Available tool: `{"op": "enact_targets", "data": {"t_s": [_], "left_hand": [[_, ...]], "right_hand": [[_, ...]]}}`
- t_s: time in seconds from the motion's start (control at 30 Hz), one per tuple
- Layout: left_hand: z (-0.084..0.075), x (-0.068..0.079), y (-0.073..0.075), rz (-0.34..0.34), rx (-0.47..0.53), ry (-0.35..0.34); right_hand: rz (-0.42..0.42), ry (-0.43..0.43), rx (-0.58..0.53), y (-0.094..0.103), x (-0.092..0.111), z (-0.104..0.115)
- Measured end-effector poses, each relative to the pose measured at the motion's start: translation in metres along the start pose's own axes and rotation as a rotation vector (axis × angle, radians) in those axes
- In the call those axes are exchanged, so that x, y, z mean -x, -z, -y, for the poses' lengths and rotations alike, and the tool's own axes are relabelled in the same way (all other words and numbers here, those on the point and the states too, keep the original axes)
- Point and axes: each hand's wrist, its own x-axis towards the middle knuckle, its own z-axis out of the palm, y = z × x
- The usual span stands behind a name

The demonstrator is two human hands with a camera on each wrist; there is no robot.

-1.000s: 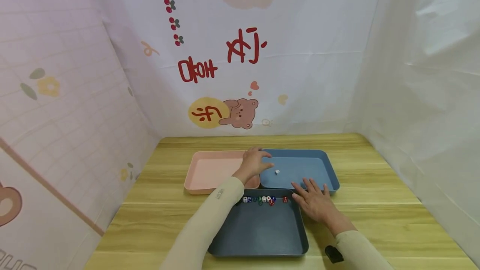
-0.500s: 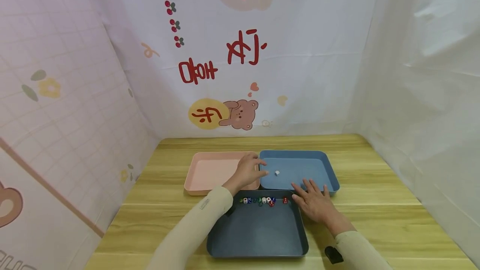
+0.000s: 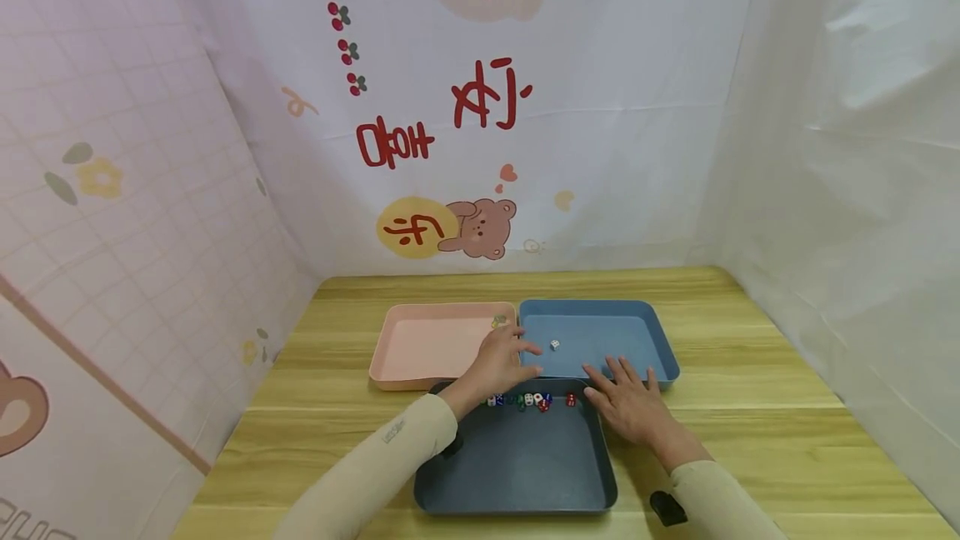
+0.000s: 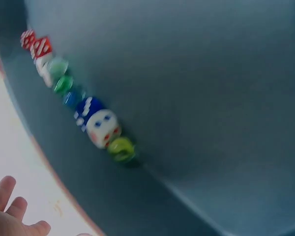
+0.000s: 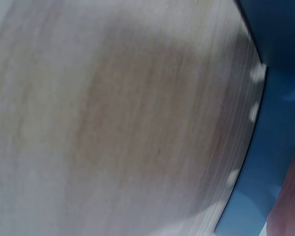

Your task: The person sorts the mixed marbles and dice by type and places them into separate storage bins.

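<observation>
left hand (image 3: 497, 362) hovers over the spot where three trays meet, thumb and fingers loosely bent and spread, nothing between them, so released
right hand (image 3: 633, 408) lies palm down at the 6 o'clock rim of the blue tray (image 3: 607, 336), fingers straight and fanned, grasping nothing; contact with the rim hard to tell
blue tray sits at 1 o'clock from the dark tray (image 3: 525, 465), pink tray (image 3: 431, 346) at 11 o'clock
white die (image 3: 555, 345) in the blue tray toward its 9 o'clock side, near the left hand but apart from it
small yellow-green pieces (image 3: 498, 321) in the pink tray at its 2 o'clock corner, exact kind too small to tell
row of mixed dice and beads (image 3: 520, 400) along the dark tray's 12 o'clock wall, part hidden by the left wrist; red die (image 3: 571, 399) apart from the row at about 1 o'clock
left wrist view shows the row closer, yellow-green bead (image 4: 122, 149) at its 5 o'clock end beside a spotted white die (image 4: 103, 128)
all trays on a wood-grain table (image 3: 750, 407), printed bear (image 3: 486, 227) on the 12 o'clock backdrop
</observation>
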Motion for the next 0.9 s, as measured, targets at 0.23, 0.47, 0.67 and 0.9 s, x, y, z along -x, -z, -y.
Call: {"op": "enact_targets", "data": {"t_s": [0.23,0.47,0.67,0.9], "left_hand": [[-0.006,0.016,-0.015,0.03,-0.102,-0.05],[-0.007,0.024,-0.031,0.053,-0.181,-0.083],[-0.001,0.025,-0.039,0.05,-0.282,-0.12],[0.006,0.023,-0.042,0.054,-0.344,-0.13]], "right_hand": [[0.0,-0.003,0.004,-0.001,0.0,-0.001],[0.001,-0.003,-0.003,-0.002,0.0,-0.001],[-0.009,0.0,-0.003,-0.002,0.0,-0.001],[-0.016,0.004,-0.004,0.0,0.001,0.0]]}}
